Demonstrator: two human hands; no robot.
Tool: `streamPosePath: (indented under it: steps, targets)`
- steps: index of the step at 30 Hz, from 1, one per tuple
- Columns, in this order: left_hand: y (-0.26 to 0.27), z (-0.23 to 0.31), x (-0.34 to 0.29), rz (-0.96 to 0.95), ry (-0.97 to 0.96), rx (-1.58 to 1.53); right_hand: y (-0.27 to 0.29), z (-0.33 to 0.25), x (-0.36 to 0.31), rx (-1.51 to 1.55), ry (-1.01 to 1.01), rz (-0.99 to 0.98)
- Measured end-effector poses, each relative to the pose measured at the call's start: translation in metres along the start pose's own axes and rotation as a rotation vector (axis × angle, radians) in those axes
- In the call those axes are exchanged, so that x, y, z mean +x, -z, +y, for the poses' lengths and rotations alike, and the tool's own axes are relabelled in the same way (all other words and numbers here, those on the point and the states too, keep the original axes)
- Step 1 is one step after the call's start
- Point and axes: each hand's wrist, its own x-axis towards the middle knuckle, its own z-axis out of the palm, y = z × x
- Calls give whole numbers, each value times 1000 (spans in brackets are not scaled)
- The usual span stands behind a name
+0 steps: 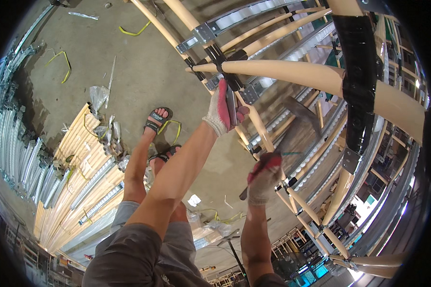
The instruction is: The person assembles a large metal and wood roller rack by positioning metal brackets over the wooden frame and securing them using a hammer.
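My left hand [220, 107], in a white knit glove with a red palm, is closed around a flat grey metal piece [232, 107]. The piece stands against a black pipe joint [232, 82] on a rack of beige pipes. My right hand [265, 178], gloved the same way, is wrapped around the handle of a hammer [299, 115]. Motion blurs the hammer, which is raised above the rack to the right of my left hand. Close to both hands runs an upright beige pipe [259, 126]. A metal bracket [250, 94] sits just right of the metal piece.
Roller tracks [254, 14] span the rack at the right, and a thick beige pipe [292, 71] crosses close in front. Bundled beige pipes [79, 143] and metal tracks [14, 148] lie on the floor at left. Yellow straps [66, 67] are scattered near my feet.
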Motion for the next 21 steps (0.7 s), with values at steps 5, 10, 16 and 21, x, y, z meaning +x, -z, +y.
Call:
streamPosePath:
  steps: [5, 10, 16, 21]
  targets:
    - [3, 5, 2, 25, -17, -18, -16, -40, 1, -117, -144, -106]
    - [2, -2, 4, -12, -30, -56, -10, -18, -5, 69, 288, 87]
    - [9, 8, 12, -4, -51, -150, -5, -12, 6, -91, -93, -98]
    - [5, -3, 8, -12, -18, -136, -2, 24, 6, 180, 0, 26]
